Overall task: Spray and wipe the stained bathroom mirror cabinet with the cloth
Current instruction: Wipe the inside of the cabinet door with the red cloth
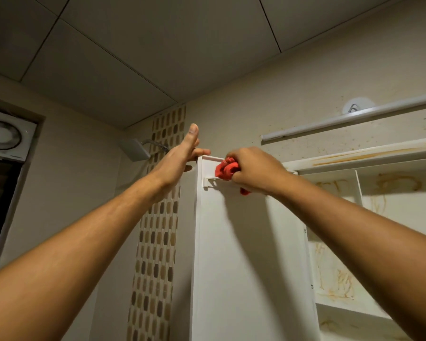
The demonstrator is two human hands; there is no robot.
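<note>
The white cabinet door (244,242) stands swung open in front of me, its inner side facing me. My right hand (253,168) is closed around a bunched red cloth (226,169) and presses it against the door's top corner, just above a small white rail (212,180). My left hand (180,156) grips the door's top outer edge, fingers curled behind it and thumb pointing up. The open cabinet interior (389,200) at the right shows orange-brown stains on its back wall and shelves. No spray bottle is in view.
A tube light (349,116) and a wall hook (354,107) sit above the cabinet on a speckled wall. A shower head (135,150) and a mosaic tile strip (158,242) are left of the door. An exhaust fan (3,136) is at the far left.
</note>
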